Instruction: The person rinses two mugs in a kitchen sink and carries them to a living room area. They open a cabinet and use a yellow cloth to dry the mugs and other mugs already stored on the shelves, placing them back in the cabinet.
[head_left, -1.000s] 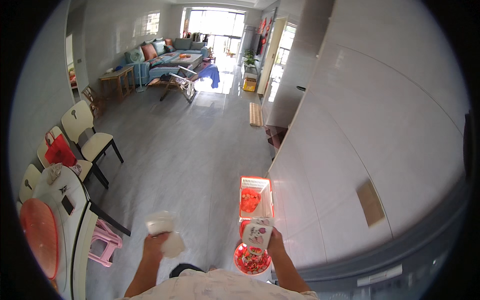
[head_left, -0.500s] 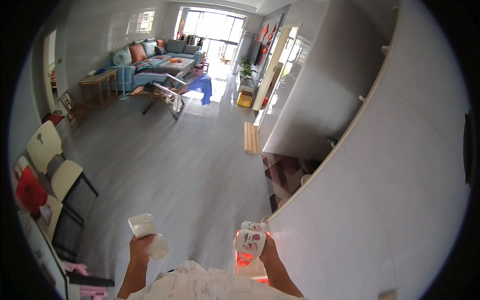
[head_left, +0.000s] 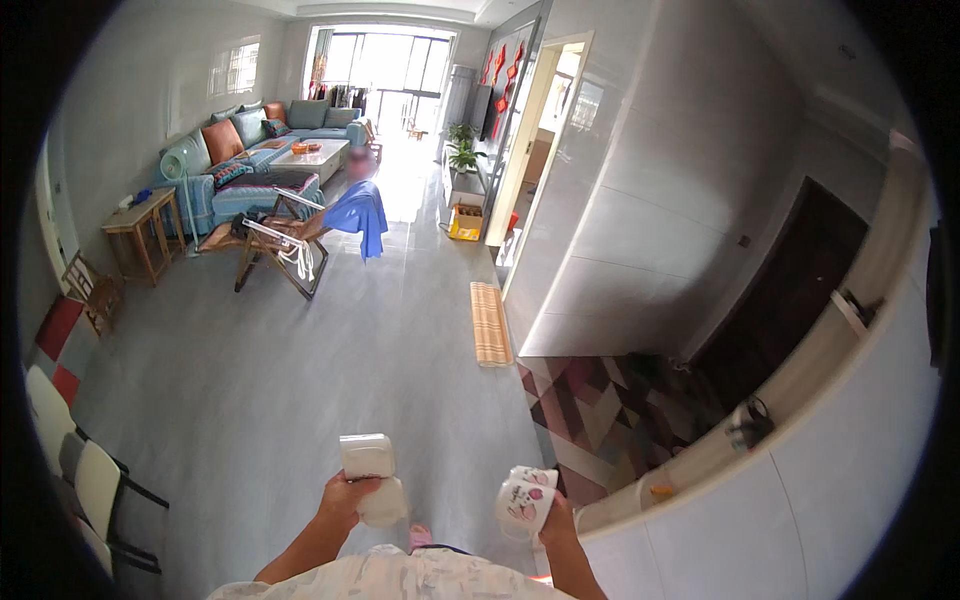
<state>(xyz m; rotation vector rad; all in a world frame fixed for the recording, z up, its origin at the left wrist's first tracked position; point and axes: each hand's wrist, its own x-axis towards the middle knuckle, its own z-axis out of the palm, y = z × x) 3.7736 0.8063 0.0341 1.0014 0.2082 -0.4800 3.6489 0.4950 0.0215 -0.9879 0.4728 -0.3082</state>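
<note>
My left hand (head_left: 346, 497) is closed around a pair of plain white cups; the upper cup (head_left: 368, 454) is tilted above the lower cup (head_left: 382, 503). How the fingers hook them is partly hidden. To the right, my right hand (head_left: 559, 522) grips two white mugs (head_left: 523, 507) with a pink and dark printed pattern, one overlapping the other. Both hands are held out in front of my waist, apart from each other, over the grey floor. A pink shoe (head_left: 420, 535) shows below, between them.
A low wall with a ledge (head_left: 690, 470) curves along my right, past a patterned rug (head_left: 600, 400) and a dark door (head_left: 790, 290). Chairs (head_left: 97, 490) stand at left. Ahead are a striped mat (head_left: 490, 325), a folding recliner (head_left: 280, 250), a wooden table (head_left: 145, 225) and a blue sofa (head_left: 210, 195).
The view has shifted forward and turned right, bringing the door and rug into sight. Both hands still hold their cups; the orange-red thing below my right hand has mostly left view.
</note>
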